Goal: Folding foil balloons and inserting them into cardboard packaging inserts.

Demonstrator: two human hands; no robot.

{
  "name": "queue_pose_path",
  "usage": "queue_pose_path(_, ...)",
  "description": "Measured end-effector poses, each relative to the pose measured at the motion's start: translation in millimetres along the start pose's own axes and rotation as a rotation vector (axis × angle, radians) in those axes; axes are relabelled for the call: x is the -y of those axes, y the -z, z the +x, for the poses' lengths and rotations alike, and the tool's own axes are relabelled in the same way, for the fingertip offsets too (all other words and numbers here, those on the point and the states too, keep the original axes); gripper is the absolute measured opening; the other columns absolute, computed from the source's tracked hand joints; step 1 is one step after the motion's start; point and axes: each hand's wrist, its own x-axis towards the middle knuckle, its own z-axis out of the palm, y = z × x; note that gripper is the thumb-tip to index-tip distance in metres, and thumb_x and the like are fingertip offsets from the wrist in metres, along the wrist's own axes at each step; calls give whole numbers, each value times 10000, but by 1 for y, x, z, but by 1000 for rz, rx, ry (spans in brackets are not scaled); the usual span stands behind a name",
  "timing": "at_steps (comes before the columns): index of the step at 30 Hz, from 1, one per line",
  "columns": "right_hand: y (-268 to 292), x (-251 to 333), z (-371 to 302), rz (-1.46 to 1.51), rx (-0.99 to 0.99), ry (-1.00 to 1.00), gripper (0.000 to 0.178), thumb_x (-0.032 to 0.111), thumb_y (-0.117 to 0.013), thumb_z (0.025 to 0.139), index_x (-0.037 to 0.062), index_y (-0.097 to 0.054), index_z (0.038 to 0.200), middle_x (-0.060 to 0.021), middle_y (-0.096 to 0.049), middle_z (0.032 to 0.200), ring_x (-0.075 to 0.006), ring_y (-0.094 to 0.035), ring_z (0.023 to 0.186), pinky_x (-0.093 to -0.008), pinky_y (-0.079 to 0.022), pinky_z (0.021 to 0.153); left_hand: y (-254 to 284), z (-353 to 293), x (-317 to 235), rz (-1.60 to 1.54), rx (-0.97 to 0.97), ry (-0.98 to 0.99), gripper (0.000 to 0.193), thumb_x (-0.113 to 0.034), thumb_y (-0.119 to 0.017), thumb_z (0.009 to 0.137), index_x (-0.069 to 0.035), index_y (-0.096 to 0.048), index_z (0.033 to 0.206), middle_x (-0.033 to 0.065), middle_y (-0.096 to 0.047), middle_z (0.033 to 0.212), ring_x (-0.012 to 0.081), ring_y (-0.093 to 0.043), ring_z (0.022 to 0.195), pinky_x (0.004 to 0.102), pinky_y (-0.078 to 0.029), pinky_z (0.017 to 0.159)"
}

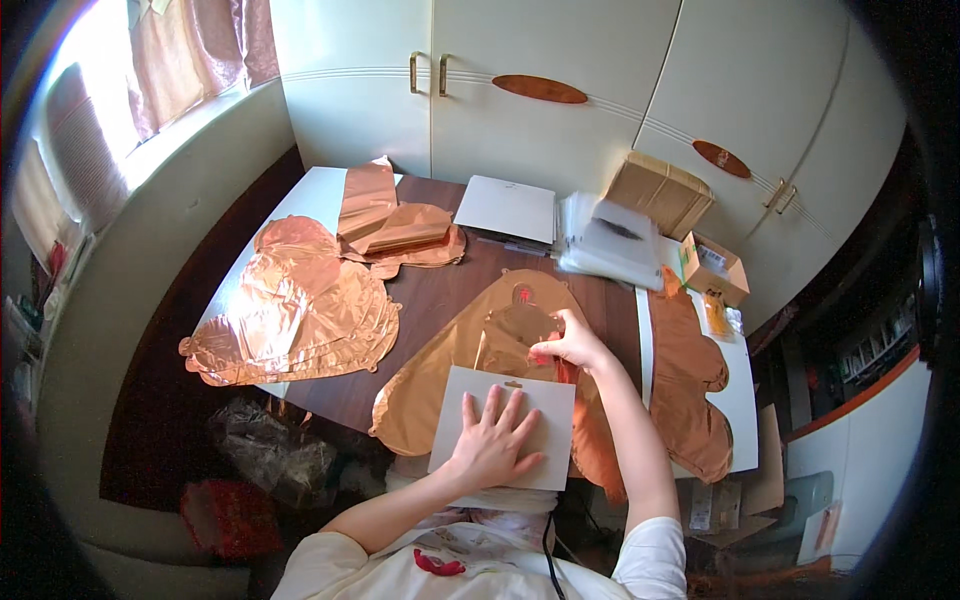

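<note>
A large rose-gold foil balloon (425,385), flat and uninflated, lies in front of me at the table's near edge. On its lower part rests a white card (555,410) with a small hang slot at the top. My left hand (497,435) presses flat on this card, fingers spread. Just beyond the card's top right corner, my right hand (575,342) pinches the edge of a folded-over part of the foil balloon. Reddish-orange foil shows below those fingers, running down beside the card and over the table edge. What lies under the card is hidden.
Flat foil balloons (310,310) are piled at the left, with folded foil (400,230) behind. White cards (507,208), clear plastic bags (610,240), a cardboard box (660,190) and a small open box (715,268) stand at the back. More foil (690,390) lies right.
</note>
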Motion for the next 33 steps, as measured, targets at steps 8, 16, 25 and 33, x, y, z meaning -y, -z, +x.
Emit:
queue_pose_path(8, -7, 15, -24, -369, 44, 82, 449, 190, -775, 627, -66, -564, 930, -137, -655, 703, -187, -633, 588, -320, -494, 538, -1, 0, -1, -19, -2, 22, 637, -588, -458, 815, -170, -439, 1296, 176, -341, 1377, 434, -281, 1270, 720, -204, 915)
queue_pose_path(16, -11, -6, -19, -314, -19, 69, 237, 158, -759, 666, -32, -617, 675, -99, -613, 555, -148, -585, 485, -299, -439, 448, 3, -1, -4, -44, 39, 22, 634, -574, -494, 799, -179, -433, 1292, 166, -337, 1378, 423, -280, 1271, 714, -209, 914)
queue_pose_path(25, -11, 3, -38, -330, -63, 69, 241, 197, -764, 666, 25, -661, 799, -134, -650, 698, -211, -628, 615, -323, -470, 563, 2, 4, -4, -43, 62, 23, 643, -588, -490, 794, -182, -444, 1290, 170, -334, 1379, 425, -282, 1269, 713, -225, 903)
queue_pose_path(33, -15, -9, -73, -219, 92, 718, 90, 88, -644, 752, 55, -602, 825, -134, -640, 1036, -289, -625, 962, -360, -506, 837, 7, 10, -1, -120, 398, 80, 598, -554, -500, 785, -214, -472, 1277, 111, -435, 1322, 418, -337, 1235, 726, -166, 922)
